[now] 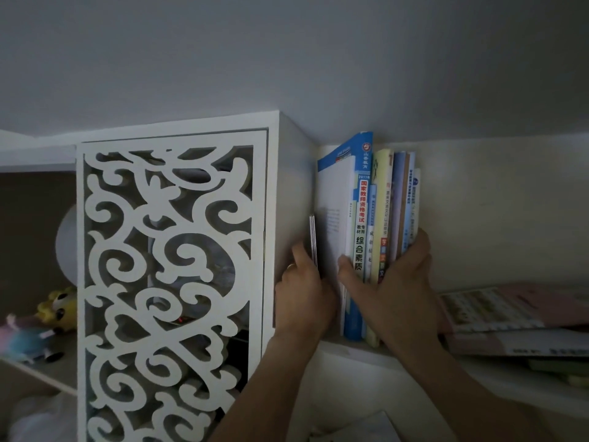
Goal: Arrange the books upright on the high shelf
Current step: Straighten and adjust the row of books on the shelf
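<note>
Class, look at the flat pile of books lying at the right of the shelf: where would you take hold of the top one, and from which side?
Grip the top book of the flat pile by its near, open-facing edge, coming from the front of the shelf. It lies flat, so a thumb goes on the cover with fingers under the edge. The upright books and the right hand probably crowd its left end.

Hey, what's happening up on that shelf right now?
A person is standing books on a high shelf. The right hand clasps a row of upright books, thumb on the blue one. The left hand holds a thin item against the white cabinet. More books lie flat further right.
</note>
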